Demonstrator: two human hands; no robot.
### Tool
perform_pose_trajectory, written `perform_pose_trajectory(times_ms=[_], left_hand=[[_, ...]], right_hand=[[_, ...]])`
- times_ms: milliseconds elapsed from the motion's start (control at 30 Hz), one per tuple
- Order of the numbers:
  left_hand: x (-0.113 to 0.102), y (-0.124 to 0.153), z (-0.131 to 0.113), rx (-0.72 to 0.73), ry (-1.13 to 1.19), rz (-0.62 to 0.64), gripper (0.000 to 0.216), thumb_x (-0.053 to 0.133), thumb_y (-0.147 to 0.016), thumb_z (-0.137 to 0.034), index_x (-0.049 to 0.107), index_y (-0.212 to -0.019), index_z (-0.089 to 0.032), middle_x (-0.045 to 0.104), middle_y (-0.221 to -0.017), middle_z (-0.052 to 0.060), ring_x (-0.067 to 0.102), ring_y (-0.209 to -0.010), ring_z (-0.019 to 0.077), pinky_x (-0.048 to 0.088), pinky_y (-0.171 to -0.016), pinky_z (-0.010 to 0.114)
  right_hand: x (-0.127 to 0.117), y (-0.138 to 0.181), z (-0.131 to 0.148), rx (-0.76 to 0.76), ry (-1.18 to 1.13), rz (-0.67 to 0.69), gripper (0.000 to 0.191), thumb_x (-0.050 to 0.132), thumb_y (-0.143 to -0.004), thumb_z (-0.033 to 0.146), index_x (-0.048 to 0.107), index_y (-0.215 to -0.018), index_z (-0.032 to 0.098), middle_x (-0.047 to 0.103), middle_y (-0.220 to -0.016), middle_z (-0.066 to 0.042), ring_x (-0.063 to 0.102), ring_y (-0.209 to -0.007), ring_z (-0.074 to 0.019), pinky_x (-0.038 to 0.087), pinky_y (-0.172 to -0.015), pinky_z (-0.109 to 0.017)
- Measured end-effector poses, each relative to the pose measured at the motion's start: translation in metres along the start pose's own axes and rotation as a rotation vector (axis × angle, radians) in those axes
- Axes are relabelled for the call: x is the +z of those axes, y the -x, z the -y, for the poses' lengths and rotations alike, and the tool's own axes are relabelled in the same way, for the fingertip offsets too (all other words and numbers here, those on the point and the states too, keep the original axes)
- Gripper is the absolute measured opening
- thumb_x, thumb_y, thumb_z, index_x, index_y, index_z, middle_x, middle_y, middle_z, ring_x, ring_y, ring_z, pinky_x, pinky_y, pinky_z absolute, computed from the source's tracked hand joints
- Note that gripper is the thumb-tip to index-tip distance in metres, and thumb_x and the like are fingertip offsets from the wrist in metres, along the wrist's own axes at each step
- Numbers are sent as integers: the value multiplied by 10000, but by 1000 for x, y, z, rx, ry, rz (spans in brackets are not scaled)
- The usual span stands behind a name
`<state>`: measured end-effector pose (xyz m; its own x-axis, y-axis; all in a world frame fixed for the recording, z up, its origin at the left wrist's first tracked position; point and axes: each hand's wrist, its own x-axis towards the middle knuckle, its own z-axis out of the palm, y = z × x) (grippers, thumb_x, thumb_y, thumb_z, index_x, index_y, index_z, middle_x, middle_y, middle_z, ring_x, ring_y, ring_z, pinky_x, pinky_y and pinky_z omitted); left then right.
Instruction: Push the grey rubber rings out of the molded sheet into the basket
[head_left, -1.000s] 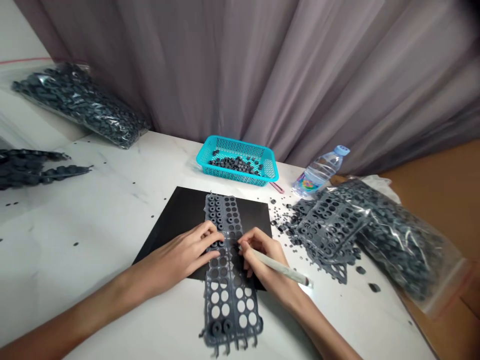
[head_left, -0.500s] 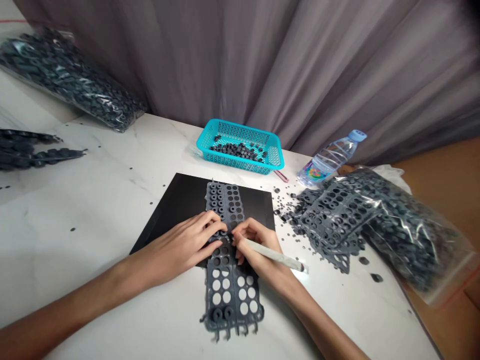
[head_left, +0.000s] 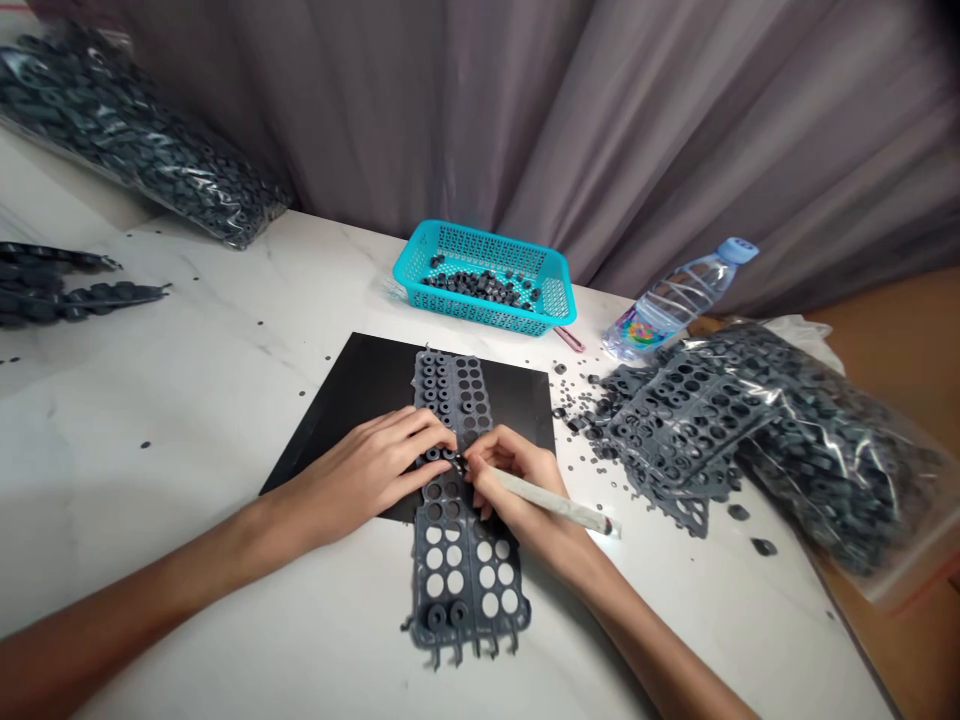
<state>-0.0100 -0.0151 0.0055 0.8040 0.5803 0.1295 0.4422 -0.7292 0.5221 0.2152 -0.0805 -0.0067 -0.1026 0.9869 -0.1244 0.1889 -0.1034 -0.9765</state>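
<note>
A dark grey rubber-like sheet (head_left: 463,555) with rows of round holes lies lengthwise before me, its upper part over a black board (head_left: 330,425). Small ring-shaped pieces sit in some of its holes, mostly along the upper left. My left hand (head_left: 390,455) rests at the sheet's left side, thumb and forefinger closed on its middle around the small round pieces there. In my right hand (head_left: 517,480) is a pale, pen-like tool (head_left: 555,504), gripped like a pencil. The tool's tip is hidden among the fingers, close to the left fingertips.
A turquoise basket (head_left: 480,318) with small dark pieces stands behind the board. To the right are a water bottle (head_left: 675,300), stacked perforated sheets (head_left: 675,430) and a filled plastic bag (head_left: 832,460). Another filled bag (head_left: 142,140) and dark strips (head_left: 67,295) lie left. Small bits dot the table.
The whole view has shifted slightly, so most things sit a little higher in it. Both hands stay at the middle of the sheet, the right still holding the pen-like tool.
</note>
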Motion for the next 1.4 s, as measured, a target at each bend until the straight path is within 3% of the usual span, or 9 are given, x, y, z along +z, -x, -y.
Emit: perform_pose_trajectory(times_ms=[233,367,500,633,700,767,900,1133,1400], left_hand=[[-3,-2,-3,-20,2,4,168,496,-1124,-275,636,-1200,-219,688,-1216,38,639,-1116,229,467,-1011,377],[2,-1,0,51,-104,3,233,450,-1135,-249,638,-1268,-213,695,-1274,56,635,-1146,239,461,-1032,390],[12,1,-3,121,-234,-68,275,416,-1125,-174,687,-1164,-190,728,-1211,67,660,-1061,242,473,-969,410],[-5,1,-10,26,7,-432,148,555,-1085,-178,695,-1091,-227,738,-1092,25,656,-993,188,475,-968,363],[-22,0,-7,-136,281,-656,52,660,-1043,-256,706,-1038,-232,707,-1052,25,634,-976,180,492,-927,325],[-37,-2,1,-221,652,-724,91,707,-1013,-323,717,-1043,-238,685,-1108,36,605,-970,172,500,-885,291],[-38,-5,14,-369,1032,-540,158,745,-987,-359,761,-1072,-228,685,-1173,48,590,-1055,169,494,-956,263],[-18,-4,-1,-485,1172,-228,268,751,-989,-409,755,-1220,-272,730,-1164,38,659,-1135,197,494,-1086,336],[-8,-3,1,-550,1312,-63,318,730,-1001,-431,775,-1258,-248,781,-1245,57,684,-1273,236,464,-1195,358]], right_hand=[[1,1,-3,21,14,4,28,626,-940,246,625,-925,223,623,-740,34,592,-612,-130,506,-537,-217],[0,1,-5,-4,79,5,49,616,-956,252,618,-918,221,602,-737,37,574,-617,-127,464,-546,-217],[4,2,1,-75,191,-18,98,603,-962,245,596,-871,211,566,-716,48,516,-610,-111,407,-569,-222],[11,5,5,-150,268,-99,139,617,-944,234,573,-817,200,544,-696,54,472,-593,-98,389,-592,-232],[12,6,4,-113,230,-105,128,623,-934,226,583,-815,201,544,-678,55,482,-588,-100,393,-577,-227],[10,6,0,-34,121,-89,84,622,-930,228,610,-850,205,572,-687,46,529,-592,-111,418,-544,-216],[6,2,-5,27,-128,-122,129,640,-968,332,640,-972,203,640,-750,21,583,-532,-116,480,-462,-213],[6,-4,-3,15,-117,-211,241,676,-969,427,629,-936,193,651,-714,14,580,-477,-105,480,-413,-201],[6,-2,-10,-3,-46,-193,254,649,-1007,450,642,-950,202,655,-715,15,592,-495,-112,492,-429,-203]])
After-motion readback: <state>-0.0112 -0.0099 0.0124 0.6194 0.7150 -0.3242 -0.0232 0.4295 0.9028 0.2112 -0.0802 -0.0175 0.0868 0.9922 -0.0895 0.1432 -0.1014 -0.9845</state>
